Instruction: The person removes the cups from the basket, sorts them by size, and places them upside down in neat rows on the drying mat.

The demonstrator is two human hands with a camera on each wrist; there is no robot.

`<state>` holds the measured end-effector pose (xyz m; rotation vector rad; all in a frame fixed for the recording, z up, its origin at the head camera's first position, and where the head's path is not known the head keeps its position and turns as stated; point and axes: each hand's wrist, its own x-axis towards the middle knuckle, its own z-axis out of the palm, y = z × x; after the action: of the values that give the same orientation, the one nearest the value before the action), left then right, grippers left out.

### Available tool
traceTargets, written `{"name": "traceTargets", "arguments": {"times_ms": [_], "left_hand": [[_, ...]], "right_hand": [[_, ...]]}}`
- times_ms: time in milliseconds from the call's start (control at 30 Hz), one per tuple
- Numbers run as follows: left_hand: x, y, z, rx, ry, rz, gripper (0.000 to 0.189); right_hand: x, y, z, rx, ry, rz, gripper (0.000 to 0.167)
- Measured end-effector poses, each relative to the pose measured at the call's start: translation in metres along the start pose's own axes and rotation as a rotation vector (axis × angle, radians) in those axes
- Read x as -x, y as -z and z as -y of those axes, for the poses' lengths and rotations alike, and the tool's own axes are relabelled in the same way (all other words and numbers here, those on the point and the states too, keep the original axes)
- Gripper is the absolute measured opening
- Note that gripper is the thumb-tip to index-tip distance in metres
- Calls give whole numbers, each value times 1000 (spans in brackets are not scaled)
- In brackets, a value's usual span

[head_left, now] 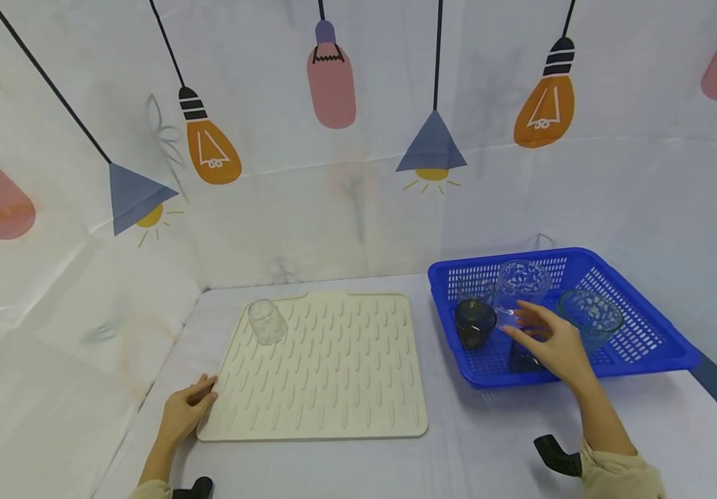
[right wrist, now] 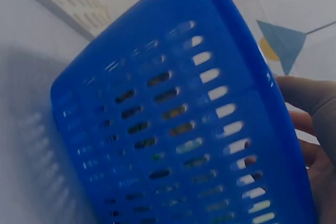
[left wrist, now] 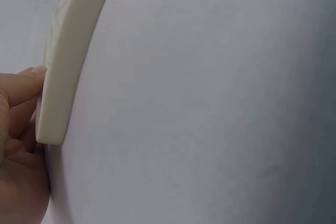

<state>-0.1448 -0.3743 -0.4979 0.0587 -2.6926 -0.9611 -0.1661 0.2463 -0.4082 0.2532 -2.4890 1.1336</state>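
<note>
L hand (head_left: 182, 410) loose, touching mat (head_left: 327, 374), R hand (head_left: 555, 343) nr clear glass (head_left: 522, 278), grip unclear

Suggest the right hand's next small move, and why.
Perhaps close the right hand gently around the clear glass: the hand is right at it in the blue basket, a firm grip can't be confirmed, and the dark glass sits close beside.

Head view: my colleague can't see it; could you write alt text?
A person's right hand is at a blue basket of glasses, any grip unclear. The left hand touches the left edge of a cream mat; one clear glass sits on its far-left corner.
</note>
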Motion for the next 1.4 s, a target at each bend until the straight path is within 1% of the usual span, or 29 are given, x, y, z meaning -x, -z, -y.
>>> {"name": "traceTargets", "arguments": {"times_ms": [167,267,367,500,633,700,767,867,967,1067,1267,1400], "left_hand": [[-1,-1,1,36,6,-8,33],[-1,-1,2,53,6,-8,33],[0,-1,2,77,1,-5,33],[0,0,3,121,-21,-8,33],[0,-1,3,143,-35,-7,33],[0,-1,3,150,-34,-1,33],[0,0,4,153,-30,6,33],[0,1,5,159,-23,16,34],[0,1,4,158,-15,17,35],[1,1,4,180,-12,13,35],[2,1,3,243,-20,8,36],[1,1,4,251,-16,10,37]], "right_hand": [[4,6,-4,97,7,-27,55],[5,6,-6,142,13,-6,55],[6,5,-7,194,-6,51,58],[4,4,-5,263,-59,170,67],[0,3,-4,299,-89,278,75],[-2,3,-5,308,-94,305,76],[-3,2,-5,320,-98,314,76],[-4,1,-3,352,-104,304,74],[-3,0,-1,410,-92,291,72],[-2,-1,0,455,-77,286,71],[-2,-1,2,428,-87,317,72],[-1,1,2,401,-100,344,78]]}}
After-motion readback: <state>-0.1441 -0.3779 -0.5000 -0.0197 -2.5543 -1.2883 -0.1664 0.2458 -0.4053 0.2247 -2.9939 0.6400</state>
